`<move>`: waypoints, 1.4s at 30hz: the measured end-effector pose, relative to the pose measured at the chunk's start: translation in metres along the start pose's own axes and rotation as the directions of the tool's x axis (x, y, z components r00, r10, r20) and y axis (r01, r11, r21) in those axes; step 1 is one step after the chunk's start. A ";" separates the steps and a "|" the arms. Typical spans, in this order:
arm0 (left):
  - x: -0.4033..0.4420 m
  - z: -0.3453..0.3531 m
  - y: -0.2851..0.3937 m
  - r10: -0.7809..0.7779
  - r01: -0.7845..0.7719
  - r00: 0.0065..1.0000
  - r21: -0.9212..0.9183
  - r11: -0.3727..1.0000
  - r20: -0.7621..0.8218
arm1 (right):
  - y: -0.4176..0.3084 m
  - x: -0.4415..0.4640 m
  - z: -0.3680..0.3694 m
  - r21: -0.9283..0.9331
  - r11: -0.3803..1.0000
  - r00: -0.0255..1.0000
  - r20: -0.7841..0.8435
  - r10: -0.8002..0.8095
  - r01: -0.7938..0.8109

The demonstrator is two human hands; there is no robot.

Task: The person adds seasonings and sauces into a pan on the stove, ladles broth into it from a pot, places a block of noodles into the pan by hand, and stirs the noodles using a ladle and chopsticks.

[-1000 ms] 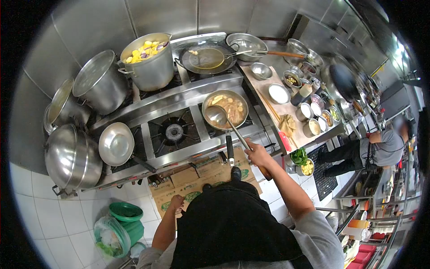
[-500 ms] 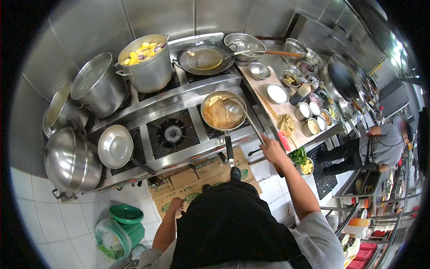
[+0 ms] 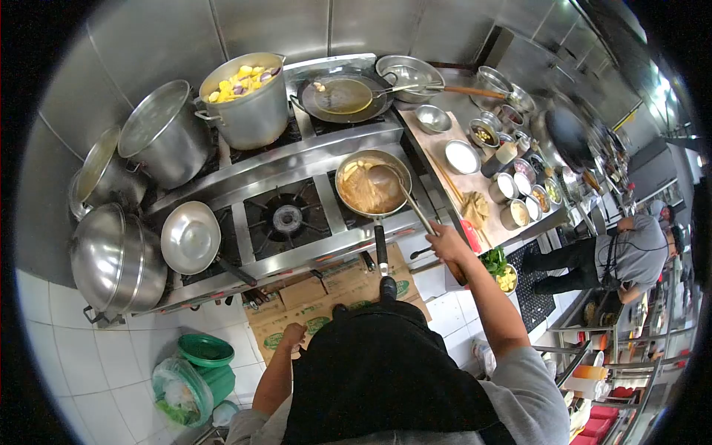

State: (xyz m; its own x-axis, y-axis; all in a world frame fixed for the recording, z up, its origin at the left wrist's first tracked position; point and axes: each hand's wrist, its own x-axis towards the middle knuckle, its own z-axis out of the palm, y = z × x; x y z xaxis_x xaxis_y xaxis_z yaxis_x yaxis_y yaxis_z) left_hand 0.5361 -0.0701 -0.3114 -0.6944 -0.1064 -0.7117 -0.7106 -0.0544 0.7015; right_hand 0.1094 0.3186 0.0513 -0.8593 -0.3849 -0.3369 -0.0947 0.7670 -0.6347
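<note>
My right hand is wrapped round the long handle of a ladle. The ladle's bowl rests in brown sauce inside a frying pan on the front right burner, with pale pieces along the sauce's far left side. The pan's black handle points toward my body, and neither hand is on it. Low by the left side of my black apron, my left hand is closed, away from the stove. What it holds, if anything, is hidden.
Large pots and an oiled flat pan stand behind. An empty frying pan sits at left. Right is a board with bowls and a cloth. Cardboard covers the floor; a person stands far right.
The ladle's bowl has shifted slightly within the sauce, and my right hand has moved a little left and up. My left hand stays low by the apron. The person at right has leaned and moved an arm.
</note>
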 end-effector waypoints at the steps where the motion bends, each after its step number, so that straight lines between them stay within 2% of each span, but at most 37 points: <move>1: 0.000 -0.002 0.001 0.053 -0.063 0.997 0.161 0.985 0.063 | -0.011 -0.009 -0.010 0.092 0.988 0.990 0.080 0.118 -0.125; 2: 0.001 -0.003 0.002 0.105 -0.140 0.986 0.309 0.941 0.127 | -0.008 -0.008 -0.001 0.087 0.994 0.998 0.018 0.068 -0.069; 4: -0.003 -0.007 0.002 0.129 -0.175 0.981 0.372 0.911 0.144 | 0.001 -0.008 0.009 0.038 0.999 0.999 -0.044 -0.009 0.010; 5: -0.005 -0.009 0.002 0.145 -0.181 0.980 0.315 0.932 0.137 | -0.003 -0.009 0.009 0.026 0.998 0.998 -0.048 -0.051 0.052; 6: -0.008 -0.012 0.001 0.187 -0.215 0.973 0.238 0.947 0.137 | -0.004 -0.012 0.004 0.010 1.000 0.999 -0.034 -0.016 0.016; 8: -0.006 -0.019 -0.001 0.369 -0.378 0.915 0.022 0.926 0.163 | -0.029 -0.037 -0.029 -0.023 0.998 0.998 -0.012 0.059 -0.059; 9: -0.005 -0.021 -0.002 0.475 -0.467 0.862 -0.086 0.880 0.177 | -0.027 -0.042 -0.037 -0.087 0.995 0.993 -0.101 -0.061 0.052; 10: -0.003 -0.024 0.000 0.464 -0.460 0.867 -0.065 0.885 0.183 | -0.021 -0.046 -0.045 -0.161 0.975 0.967 -0.178 -0.181 0.153; 11: -0.009 -0.020 0.010 0.230 -0.226 0.960 -0.045 0.973 0.160 | -0.018 -0.051 -0.052 -0.244 0.939 0.922 -0.243 -0.301 0.242; 12: -0.019 -0.014 0.025 -0.019 0.024 0.992 -0.041 0.999 0.127 | -0.027 -0.061 -0.064 -0.222 0.945 0.916 -0.270 -0.296 0.240; 14: -0.030 0.004 0.057 -0.341 0.345 0.938 0.081 0.935 -0.059 | -0.065 -0.091 -0.095 -0.172 0.955 0.903 -0.322 -0.285 0.240; 16: -0.015 -0.014 0.043 -0.170 0.176 0.982 -0.071 0.982 0.084 | -0.103 -0.122 -0.121 -0.049 0.978 0.925 -0.317 -0.208 0.203; 17: -0.014 -0.013 0.048 -0.149 0.153 0.986 -0.063 0.986 0.069 | -0.110 -0.128 -0.127 0.013 0.982 0.935 -0.308 -0.174 0.187; 18: -0.013 -0.011 0.054 -0.128 0.131 0.990 -0.054 0.990 0.055 | -0.101 -0.127 -0.122 0.042 0.959 0.896 -0.370 -0.245 0.280; 20: -0.024 0.019 0.103 -0.203 0.221 0.970 0.137 0.966 -0.135 | -0.063 -0.105 -0.094 0.046 0.928 0.849 -0.422 -0.318 0.370; 21: -0.025 0.021 0.121 -0.163 0.164 0.986 0.314 0.935 -0.027 | -0.044 -0.093 -0.072 0.052 0.918 0.838 -0.431 -0.334 0.393; 22: -0.022 0.023 0.137 -0.141 0.082 0.986 0.477 0.875 0.089 | -0.021 -0.081 -0.046 0.108 0.954 0.903 -0.366 -0.225 0.281; 23: -0.018 0.028 0.146 -0.113 0.007 0.980 0.544 0.839 0.162 | 0.003 -0.071 -0.024 0.154 0.975 0.950 -0.293 -0.111 0.162; 24: -0.013 0.032 0.154 -0.084 -0.075 0.969 0.599 0.797 0.233 | 0.029 -0.062 -0.015 0.125 0.980 0.968 -0.220 -0.123 0.153; 25: -0.010 0.037 0.154 -0.021 -0.132 0.968 0.580 0.804 0.248 | 0.048 -0.050 -0.016 0.092 0.983 0.979 -0.148 -0.143 0.158; 26: -0.009 0.041 0.151 0.021 -0.130 0.979 0.534 0.835 0.205 | 0.061 -0.044 -0.020 0.057 0.980 0.973 -0.141 -0.182 0.191; 28: -0.009 0.055 0.144 0.079 -0.095 0.995 0.393 0.915 0.057 | 0.084 -0.035 -0.033 -0.021 0.984 0.972 -0.150 -0.180 0.179; 29: -0.008 0.062 0.140 0.080 -0.068 0.997 0.345 0.936 -0.021 | 0.108 -0.015 -0.037 -0.170 0.957 0.918 -0.285 -0.277 0.236; 31: -0.014 0.078 0.138 0.073 -0.027 0.987 0.298 0.954 -0.145 | 0.125 0.022 -0.078 -0.210 0.947 0.877 -0.367 -0.308 0.245; 34: -0.034 0.105 0.146 -0.071 0.120 0.975 0.232 0.965 -0.209 | 0.131 0.086 -0.135 -0.218 0.944 0.847 -0.425 -0.320 0.248; 37: -0.043 0.114 0.130 -0.031 0.066 0.980 0.174 0.982 -0.197 | 0.149 0.152 -0.161 -0.288 0.928 0.827 -0.444 -0.346 0.234; 39: -0.062 0.141 0.149 -0.188 0.131 0.957 -0.249 0.960 -0.220 | 0.165 0.189 -0.162 -0.322 0.921 0.837 -0.423 -0.346 0.218; 41: -0.072 0.169 0.161 -0.257 0.128 0.935 -0.445 0.886 -0.243 | 0.181 0.220 -0.155 -0.341 0.922 0.866 -0.388 -0.317 0.185; 42: -0.075 0.182 0.166 -0.251 0.113 0.929 -0.437 0.892 -0.273 | 0.191 0.233 -0.150 -0.392 0.906 0.873 -0.373 -0.315 0.159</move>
State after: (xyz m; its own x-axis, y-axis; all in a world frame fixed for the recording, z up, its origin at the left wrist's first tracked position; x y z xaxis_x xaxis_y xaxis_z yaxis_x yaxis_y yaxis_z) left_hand 0.4494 0.1098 -0.1480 -0.4354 -0.3558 -0.8269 -0.6633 -0.4942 0.5619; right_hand -0.1843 0.4520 -0.0440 -0.9077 -0.3857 0.1656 -0.4197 0.8351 -0.3556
